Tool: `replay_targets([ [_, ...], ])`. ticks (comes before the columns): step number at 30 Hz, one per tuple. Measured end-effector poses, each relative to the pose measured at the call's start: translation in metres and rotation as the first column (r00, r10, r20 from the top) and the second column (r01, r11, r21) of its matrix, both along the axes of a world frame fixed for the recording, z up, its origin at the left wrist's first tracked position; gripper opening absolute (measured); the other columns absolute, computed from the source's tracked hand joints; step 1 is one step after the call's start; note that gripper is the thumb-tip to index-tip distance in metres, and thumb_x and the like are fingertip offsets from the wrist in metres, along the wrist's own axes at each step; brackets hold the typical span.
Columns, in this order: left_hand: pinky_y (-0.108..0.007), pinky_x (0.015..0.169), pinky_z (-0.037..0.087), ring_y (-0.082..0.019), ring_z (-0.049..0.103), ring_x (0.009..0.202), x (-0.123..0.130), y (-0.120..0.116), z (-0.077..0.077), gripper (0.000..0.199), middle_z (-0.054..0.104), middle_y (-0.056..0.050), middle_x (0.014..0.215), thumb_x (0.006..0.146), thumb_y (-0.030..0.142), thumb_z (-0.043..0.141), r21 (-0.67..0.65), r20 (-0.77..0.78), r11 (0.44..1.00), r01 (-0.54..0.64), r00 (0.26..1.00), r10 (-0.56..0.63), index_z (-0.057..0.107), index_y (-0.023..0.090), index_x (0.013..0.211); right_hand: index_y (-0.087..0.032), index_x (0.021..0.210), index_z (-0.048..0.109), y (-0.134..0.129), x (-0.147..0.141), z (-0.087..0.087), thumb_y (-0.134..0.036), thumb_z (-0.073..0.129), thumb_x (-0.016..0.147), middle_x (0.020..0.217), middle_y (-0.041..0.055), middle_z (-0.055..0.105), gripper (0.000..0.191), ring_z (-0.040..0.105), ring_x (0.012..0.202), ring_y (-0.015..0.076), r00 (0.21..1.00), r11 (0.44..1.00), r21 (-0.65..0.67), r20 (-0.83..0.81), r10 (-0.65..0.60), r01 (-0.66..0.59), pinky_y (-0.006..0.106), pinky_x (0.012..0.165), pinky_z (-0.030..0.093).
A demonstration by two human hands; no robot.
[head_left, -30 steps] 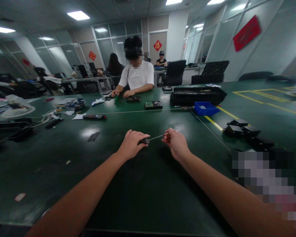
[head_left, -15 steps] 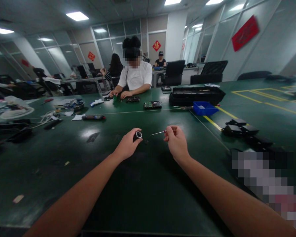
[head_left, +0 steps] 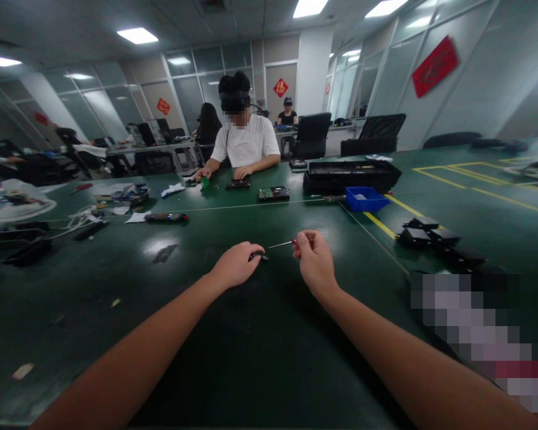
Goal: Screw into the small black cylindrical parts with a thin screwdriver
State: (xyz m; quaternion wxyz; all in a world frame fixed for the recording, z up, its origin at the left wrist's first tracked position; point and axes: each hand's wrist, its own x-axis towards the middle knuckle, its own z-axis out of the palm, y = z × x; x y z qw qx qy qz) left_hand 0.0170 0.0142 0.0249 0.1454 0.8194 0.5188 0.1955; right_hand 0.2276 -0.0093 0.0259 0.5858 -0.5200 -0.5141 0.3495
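On the left of centre, my left hand [head_left: 240, 264] curls palm down around a small dark round part [head_left: 253, 256], mostly hidden by the fingers. A tiny dark piece [head_left: 264, 257] lies on the green table by its fingertips. To the right, my right hand [head_left: 316, 263] pinches the red handle of a thin screwdriver [head_left: 281, 244], whose metal shaft points left toward my left hand. The screwdriver tip is apart from the dark part.
Across the table [head_left: 215, 370] a person in white [head_left: 251, 143] works near circuit boards [head_left: 273, 193]. A blue bin [head_left: 366, 199] stands before a long black tray [head_left: 349, 176]. Black blocks [head_left: 430, 233] sit right; cables [head_left: 78, 221] lie left.
My left hand has turned over toward the table, hiding the dark part's round opening, and sits nearer the tiny piece. My right hand still holds the screwdriver. The view has shifted slightly.
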Motion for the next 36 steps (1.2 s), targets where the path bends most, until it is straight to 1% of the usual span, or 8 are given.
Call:
replay_targets([
  [8, -0.04, 0.083, 0.052, -0.029, 0.066, 0.094, 0.014, 0.018, -0.014, 0.027, 0.071, -0.011, 0.101, 0.091, 0.04, 0.059, 0.052, -0.182, 0.998, 0.022, 0.983, -0.013, 0.077, 0.025, 0.104, -0.024, 0.098, 0.059, -0.001, 0.001, 0.001, -0.047, 0.051, 0.095, 0.086, 0.0039, 0.067, 0.025, 0.062, 0.073, 0.0189, 0.999, 1.0, 0.001, 0.031, 0.01, -0.01, 0.034, 0.068, 0.05],
  [14, -0.029, 0.064, 0.049, -0.019, 0.063, 0.071, -0.013, 0.03, -0.004, 0.027, 0.072, -0.009, 0.093, 0.088, 0.041, 0.06, -0.177, 0.222, 0.983, -0.043, 0.972, 0.082, 0.076, 0.02, 0.094, -0.024, 0.1, 0.06, -0.002, 0.003, 0.002, -0.047, 0.05, 0.096, 0.089, 0.0045, 0.067, 0.026, 0.062, 0.075, 0.019, 0.999, 1.0, -0.022, 0.038, 0.014, -0.013, 0.034, 0.068, 0.051],
  [16, -0.023, 0.05, 0.04, -0.013, 0.056, 0.058, -0.031, 0.032, 0.002, 0.027, 0.069, -0.007, 0.089, 0.087, 0.041, 0.061, -0.351, 0.501, 0.934, -0.064, 0.83, 0.245, 0.072, 0.018, 0.096, -0.024, 0.101, 0.06, -0.002, 0.003, 0.001, -0.046, 0.049, 0.096, 0.089, 0.0046, 0.067, 0.026, 0.062, 0.076, 0.019, 0.999, 0.999, -0.029, 0.035, 0.031, -0.03, 0.034, 0.068, 0.051],
  [18, -0.019, 0.042, 0.03, -0.01, 0.05, 0.053, -0.053, 0.032, 0.008, 0.026, 0.063, -0.004, 0.083, 0.086, 0.04, 0.063, -0.505, 0.722, 0.863, 0.003, 0.549, 0.42, 0.066, 0.016, 0.095, -0.024, 0.101, 0.06, -0.001, 0.003, -0.001, -0.046, 0.05, 0.096, 0.088, 0.0044, 0.066, 0.025, 0.062, 0.075, 0.019, 0.999, 0.999, -0.025, 0.03, 0.037, -0.036, 0.034, 0.068, 0.051],
  [20, -0.017, 0.04, 0.028, -0.008, 0.047, 0.051, -0.078, 0.03, 0.014, 0.024, 0.056, -0.001, 0.078, 0.085, 0.038, 0.067, -0.568, 0.803, 0.817, 0.095, 0.283, 0.525, 0.06, 0.016, 0.092, -0.023, 0.1, 0.059, 0.002, 0.002, -0.004, -0.046, 0.05, 0.096, 0.088, 0.0042, 0.066, 0.025, 0.062, 0.075, 0.0188, 0.999, 0.999, -0.011, 0.023, 0.032, -0.032, 0.034, 0.069, 0.051],
  [22, -0.016, 0.04, 0.03, -0.008, 0.044, 0.05, -0.106, 0.026, 0.018, 0.022, 0.052, 0.001, 0.074, 0.085, 0.033, 0.069, -0.577, 0.816, 0.809, 0.113, 0.13, 0.564, 0.056, 0.016, 0.091, -0.023, 0.099, 0.058, 0.004, 0.002, -0.006, -0.047, 0.051, 0.095, 0.087, 0.0039, 0.067, 0.025, 0.062, 0.074, 0.0185, 0.999, 1.0, 0.0, 0.021, 0.026, -0.026, 0.034, 0.069, 0.051],
  [29, -0.016, 0.045, 0.039, -0.008, 0.047, 0.053, -0.205, -0.001, 0.022, 0.014, 0.054, 0.001, 0.068, 0.096, 0.022, 0.046, -0.548, 0.832, 0.811, -0.202, -0.041, 0.553, 0.058, 0.016, 0.094, -0.023, 0.099, 0.06, 0.005, 0.003, -0.007, -0.049, 0.052, 0.094, 0.086, 0.0032, 0.067, 0.028, 0.062, 0.072, 0.0186, 0.999, 1.0, -0.007, 0.044, 0.016, -0.016, 0.034, 0.068, 0.05],
  [36, -0.012, 0.051, 0.047, -0.008, 0.055, 0.052, -0.315, -0.048, 0.023, 0.024, 0.062, 0.004, 0.058, 0.09, 0.003, 0.04, -0.511, 0.817, 0.618, -0.597, -0.113, 0.566, 0.061, 0.012, 0.081, -0.023, 0.098, 0.06, 0.004, 0.003, -0.006, -0.048, 0.053, 0.093, 0.086, 0.0036, 0.067, 0.026, 0.062, 0.074, 0.0192, 0.999, 1.0, -0.011, 0.039, 0.018, -0.018, 0.034, 0.068, 0.05],
])
